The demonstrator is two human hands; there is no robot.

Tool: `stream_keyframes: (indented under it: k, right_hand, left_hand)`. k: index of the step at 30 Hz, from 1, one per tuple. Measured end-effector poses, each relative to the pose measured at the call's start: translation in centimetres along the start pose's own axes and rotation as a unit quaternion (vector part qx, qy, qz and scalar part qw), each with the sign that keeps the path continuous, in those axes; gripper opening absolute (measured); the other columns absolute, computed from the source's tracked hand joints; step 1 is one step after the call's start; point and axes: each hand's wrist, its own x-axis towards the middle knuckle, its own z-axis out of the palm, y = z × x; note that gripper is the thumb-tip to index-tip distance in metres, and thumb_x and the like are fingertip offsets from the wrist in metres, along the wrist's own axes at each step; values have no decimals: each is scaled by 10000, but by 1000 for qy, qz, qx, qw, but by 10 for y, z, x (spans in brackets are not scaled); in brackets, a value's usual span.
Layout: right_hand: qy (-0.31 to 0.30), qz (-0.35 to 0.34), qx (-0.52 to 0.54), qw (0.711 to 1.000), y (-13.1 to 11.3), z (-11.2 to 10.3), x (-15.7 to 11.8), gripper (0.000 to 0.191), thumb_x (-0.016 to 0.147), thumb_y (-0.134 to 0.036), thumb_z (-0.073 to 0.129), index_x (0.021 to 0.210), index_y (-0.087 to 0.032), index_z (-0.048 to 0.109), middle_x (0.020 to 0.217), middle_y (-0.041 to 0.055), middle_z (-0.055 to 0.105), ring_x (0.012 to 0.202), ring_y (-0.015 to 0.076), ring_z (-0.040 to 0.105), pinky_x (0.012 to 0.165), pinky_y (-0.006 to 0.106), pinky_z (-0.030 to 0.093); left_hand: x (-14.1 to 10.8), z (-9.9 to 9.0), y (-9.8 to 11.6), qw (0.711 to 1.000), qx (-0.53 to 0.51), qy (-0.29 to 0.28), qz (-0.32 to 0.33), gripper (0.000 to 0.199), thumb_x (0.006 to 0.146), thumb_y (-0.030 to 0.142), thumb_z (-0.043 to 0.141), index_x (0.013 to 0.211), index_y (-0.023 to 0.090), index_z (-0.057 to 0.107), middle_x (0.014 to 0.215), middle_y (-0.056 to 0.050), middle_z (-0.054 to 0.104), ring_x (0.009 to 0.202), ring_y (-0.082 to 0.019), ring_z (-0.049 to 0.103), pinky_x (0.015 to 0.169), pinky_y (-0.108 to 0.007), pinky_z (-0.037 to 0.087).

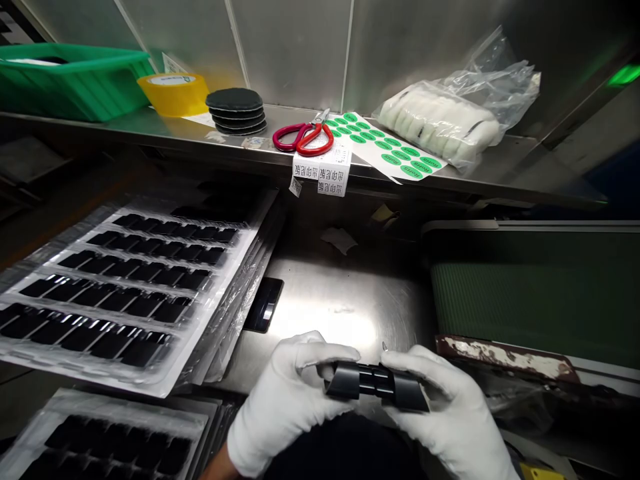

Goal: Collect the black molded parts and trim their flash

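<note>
I hold a dark, glossy part point(375, 381) low in front of me, above the near side of the metal tabletop point(350, 287). My left hand point(295, 393) grips one end of it between thumb and fingers, and my right hand point(445, 407) grips the other end the same way; both wear white gloves and are kept apart by the length of the part. Between its two smooth outer ends runs a narrower, ribbed middle. From this angle I can't fairly say whether it is one piece or several fitted together.

Just beyond my left hand, a black phone point(265, 305) lies on the tabletop, close against a stack of pale trays point(167, 373) filled with rows of black pieces. A lower tray point(125, 403) with similar pieces sits nearer to me. On my right is a green conveyor belt point(530, 293), with a chipped brown bar point(507, 357) along its near side.

Along the shelf point(525, 167) behind, from left to right, I see a green bin point(100, 87), a roll of yellow tape point(173, 100), a pile of black discs point(235, 100), red-handled scissors point(316, 140) resting on white labels point(333, 175), a sheet of green RoHS stickers point(390, 145), and a clear bag point(445, 123) of white bundles.
</note>
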Motion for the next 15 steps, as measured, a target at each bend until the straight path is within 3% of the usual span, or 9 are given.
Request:
stream_keyframes:
  k: [5, 7, 10, 12, 15]
  right_hand:
    - [-2, 18, 30, 999, 1, 3, 0, 257, 602, -278, 853, 848, -303, 785, 762, -22, 580, 690, 122, 562, 644, 224, 499]
    - [-4, 15, 34, 999, 1, 4, 2, 260, 616, -266, 842, 868, -294, 784, 767, -18, 590, 701, 125, 566, 650, 226, 505]
    - [2, 48, 63, 997, 5, 5, 7, 338, 610, -217, 842, 936, -262, 767, 891, 8, 670, 847, 163, 625, 761, 234, 531]
    - [21, 84, 139, 987, 11, 6, 10, 385, 620, -240, 851, 988, -241, 737, 939, 9, 690, 843, 146, 635, 738, 206, 526]
    - [41, 117, 304, 944, 26, 12, 11, 324, 731, -352, 790, 1018, -230, 704, 850, -15, 660, 661, 87, 588, 560, 172, 472]
  left_hand:
    - [-1, 3, 3, 999, -43, -6, -5, 168, 756, 285, 798, 674, 185, 692, 775, -33, 626, 759, -193, 606, 722, -293, 516]
    - [-1, 3, 2, 998, -61, 9, -9, 110, 749, 255, 801, 784, 190, 721, 843, -41, 662, 804, -218, 641, 762, -319, 536]
    - [5, -1, -4, 995, -64, 17, -78, 196, 771, 231, 769, 945, 192, 688, 886, -32, 673, 800, -209, 647, 731, -309, 534]
    - [12, -7, -13, 988, -94, 6, -126, 204, 807, 242, 729, 976, 182, 632, 877, -33, 669, 779, -195, 636, 674, -282, 509]
    - [22, -12, -30, 966, -223, -33, -126, 214, 842, 320, 693, 939, 147, 612, 846, -51, 658, 756, -176, 612, 671, -266, 480]
